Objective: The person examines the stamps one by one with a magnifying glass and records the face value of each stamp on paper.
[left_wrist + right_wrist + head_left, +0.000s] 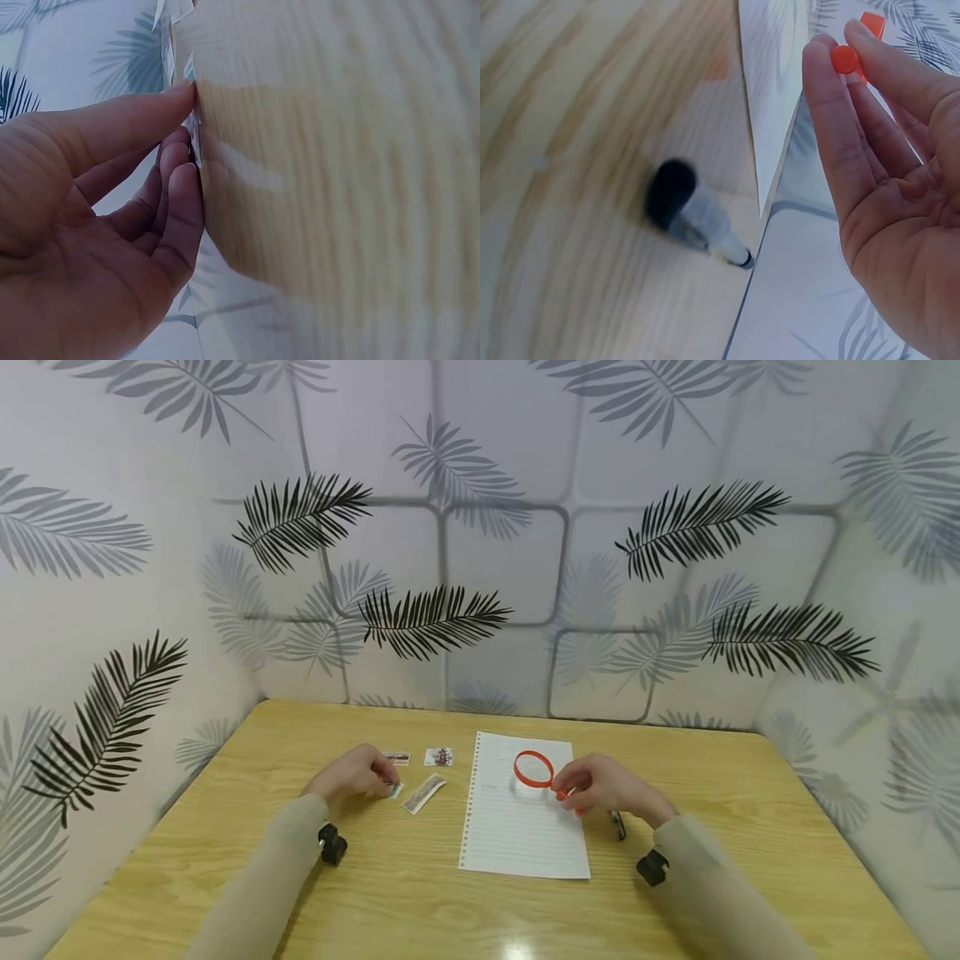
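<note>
My right hand (606,785) holds an orange magnifying glass (552,777) by its handle, above a lined sheet of paper (517,852). In the right wrist view, thumb and fingers pinch the round handle end (845,59). At the left, my left hand (360,772) has its fingertips low at the table, pinching a small greenish stamp (396,790), which the fingers partly hide. A long stamp (424,793) lies just to its right. Beyond it lie another stamp (438,757) and a partly covered one (397,758).
A dark-capped pen (617,825) lies beside the paper's right edge, near my right wrist; its barrel looks whitish in the right wrist view (705,217). The wooden table (405,893) meets leaf-patterned walls (510,568) at the back and sides.
</note>
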A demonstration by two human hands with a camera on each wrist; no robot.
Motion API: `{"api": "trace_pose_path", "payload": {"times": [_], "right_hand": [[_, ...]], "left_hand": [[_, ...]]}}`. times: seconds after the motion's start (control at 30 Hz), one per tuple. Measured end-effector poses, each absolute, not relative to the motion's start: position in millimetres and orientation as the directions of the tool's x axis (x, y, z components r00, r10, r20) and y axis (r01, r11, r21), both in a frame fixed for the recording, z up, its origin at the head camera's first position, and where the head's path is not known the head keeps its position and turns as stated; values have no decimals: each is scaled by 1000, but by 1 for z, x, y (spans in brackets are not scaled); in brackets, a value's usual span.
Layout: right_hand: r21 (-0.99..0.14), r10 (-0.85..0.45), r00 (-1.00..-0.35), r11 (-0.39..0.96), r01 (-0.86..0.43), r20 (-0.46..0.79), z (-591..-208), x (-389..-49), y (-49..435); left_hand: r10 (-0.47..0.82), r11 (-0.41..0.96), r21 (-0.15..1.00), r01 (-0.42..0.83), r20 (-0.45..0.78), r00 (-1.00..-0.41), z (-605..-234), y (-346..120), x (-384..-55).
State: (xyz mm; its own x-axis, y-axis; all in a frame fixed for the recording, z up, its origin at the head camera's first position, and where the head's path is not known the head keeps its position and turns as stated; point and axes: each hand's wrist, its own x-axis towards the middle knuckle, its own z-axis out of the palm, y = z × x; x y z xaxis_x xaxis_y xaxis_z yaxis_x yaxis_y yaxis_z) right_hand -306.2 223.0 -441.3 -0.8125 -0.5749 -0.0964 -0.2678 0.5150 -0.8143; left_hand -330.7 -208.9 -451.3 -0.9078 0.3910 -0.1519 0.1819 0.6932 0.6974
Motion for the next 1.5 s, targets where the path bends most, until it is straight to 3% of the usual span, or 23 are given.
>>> {"api": "trace_pose_path", "payload": {"times": [0.33, 1.23, 1.5], "right_hand": [[-818, -632, -768, 493, -295, -104, -436, -306, 195], [-777, -675, -728, 520, -354, -121, -435, -316, 136], [-763, -679, -724, 531, -369, -122, -440, -317, 123]], "left_hand": [[400, 692, 701, 175, -171, -900, -454, -207, -337], [391, 691, 707, 154, -185, -902, -453, -213, -336], [436, 678, 703, 212, -154, -887, -456, -212, -338]]}}
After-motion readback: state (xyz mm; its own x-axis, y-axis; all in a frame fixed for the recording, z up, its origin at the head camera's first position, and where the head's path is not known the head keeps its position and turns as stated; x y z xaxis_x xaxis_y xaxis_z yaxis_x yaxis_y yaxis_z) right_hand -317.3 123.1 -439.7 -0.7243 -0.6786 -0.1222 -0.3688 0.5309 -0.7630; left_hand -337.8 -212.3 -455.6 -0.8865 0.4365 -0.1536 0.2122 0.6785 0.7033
